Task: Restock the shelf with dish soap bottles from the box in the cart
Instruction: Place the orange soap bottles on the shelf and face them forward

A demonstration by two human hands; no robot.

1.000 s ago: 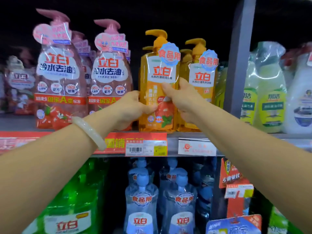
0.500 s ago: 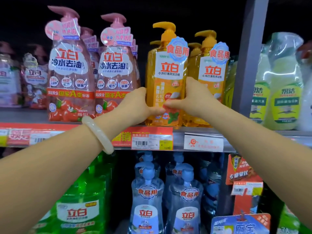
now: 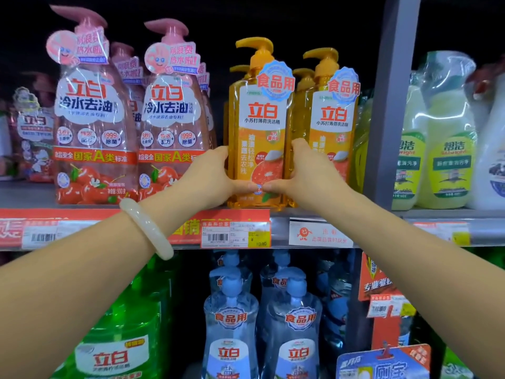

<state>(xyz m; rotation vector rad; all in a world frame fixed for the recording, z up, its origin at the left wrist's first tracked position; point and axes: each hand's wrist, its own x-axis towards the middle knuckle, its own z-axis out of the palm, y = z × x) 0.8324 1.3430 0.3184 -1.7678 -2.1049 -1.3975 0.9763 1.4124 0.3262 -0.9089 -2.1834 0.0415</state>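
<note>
Both hands now clasp lower down: left hand (image 3: 216, 173) and right hand (image 3: 306, 170) grip the front orange dish soap bottle (image 3: 259, 132) by its lower sides, thumbs meeting across the label. It stands on the shelf (image 3: 341, 214) edge. Full, heavy, slick plastic; hold the body, not the pump.

Both hands (image 3: 259, 176) flank the front bottle (image 3: 259, 132) on the shelf (image 3: 355, 214), another bottle (image 3: 332, 127) just right.
</note>
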